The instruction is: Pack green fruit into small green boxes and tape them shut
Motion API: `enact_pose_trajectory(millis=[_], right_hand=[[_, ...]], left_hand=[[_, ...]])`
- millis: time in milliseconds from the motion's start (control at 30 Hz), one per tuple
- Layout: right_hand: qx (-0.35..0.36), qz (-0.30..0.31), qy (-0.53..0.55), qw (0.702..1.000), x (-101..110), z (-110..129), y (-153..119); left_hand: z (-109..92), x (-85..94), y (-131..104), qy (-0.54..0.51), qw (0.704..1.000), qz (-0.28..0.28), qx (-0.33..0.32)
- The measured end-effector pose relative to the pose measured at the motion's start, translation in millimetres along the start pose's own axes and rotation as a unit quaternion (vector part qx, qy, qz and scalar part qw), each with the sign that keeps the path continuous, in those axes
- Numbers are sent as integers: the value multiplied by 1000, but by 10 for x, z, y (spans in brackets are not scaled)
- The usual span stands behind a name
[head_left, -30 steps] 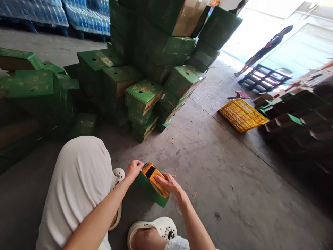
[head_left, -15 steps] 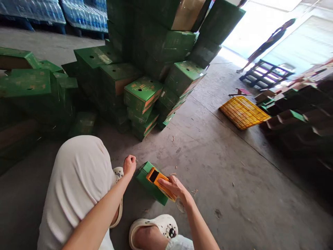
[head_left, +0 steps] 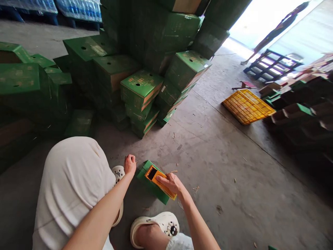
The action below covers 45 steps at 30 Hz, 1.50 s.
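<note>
Two hands were seen: the right hand [head_left: 170, 183] was closed over the orange tool [head_left: 158, 180], laid lengthwise along the box [head_left: 149, 182] on the floor; the left hand [head_left: 129, 164], fisted and empty, was held just beside the box's far end.

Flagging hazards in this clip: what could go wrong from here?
1. The right hand alone presses the orange tool on the small green box; the left hand is off it, fist closed, so the box may slide.
2. The leaning carton stack ahead could topple toward the person.
3. Scraps litter the floor, a possible slip risk.
</note>
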State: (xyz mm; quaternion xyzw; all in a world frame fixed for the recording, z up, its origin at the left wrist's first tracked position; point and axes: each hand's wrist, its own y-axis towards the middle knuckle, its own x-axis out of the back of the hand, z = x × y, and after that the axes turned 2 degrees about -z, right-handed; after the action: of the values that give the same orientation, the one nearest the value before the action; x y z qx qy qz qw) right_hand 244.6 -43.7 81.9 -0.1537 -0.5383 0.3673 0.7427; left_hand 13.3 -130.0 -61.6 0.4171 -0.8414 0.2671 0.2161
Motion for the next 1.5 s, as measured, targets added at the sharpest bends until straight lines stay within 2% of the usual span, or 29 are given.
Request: enact_pose_trajectory(millis=[100,333,733,1067,1267,1400,1500], right_hand=[[2,15,-21,1000,-14,22,7],[-22,9,-61,998,-12,135,-15],[-32,5,-102,994,21,205,8],[-31,11,-85,996,46,242,-42],[-30,-10,-86,996,36,232,-43],[-33,3,-83,996,46,228,-42],[-29,0,-83,996,57,232,-37]], left_hand=[[75,-69,23,2,1000,7,12],[232,-251,54,-8,998,41,56],[419,-527,-78,-64,988,120,78],[398,-472,-76,-29,982,167,79],[424,-335,-107,21,985,132,109],[370,-261,-184,1,992,102,79],[289,-282,-306,-37,991,127,33]])
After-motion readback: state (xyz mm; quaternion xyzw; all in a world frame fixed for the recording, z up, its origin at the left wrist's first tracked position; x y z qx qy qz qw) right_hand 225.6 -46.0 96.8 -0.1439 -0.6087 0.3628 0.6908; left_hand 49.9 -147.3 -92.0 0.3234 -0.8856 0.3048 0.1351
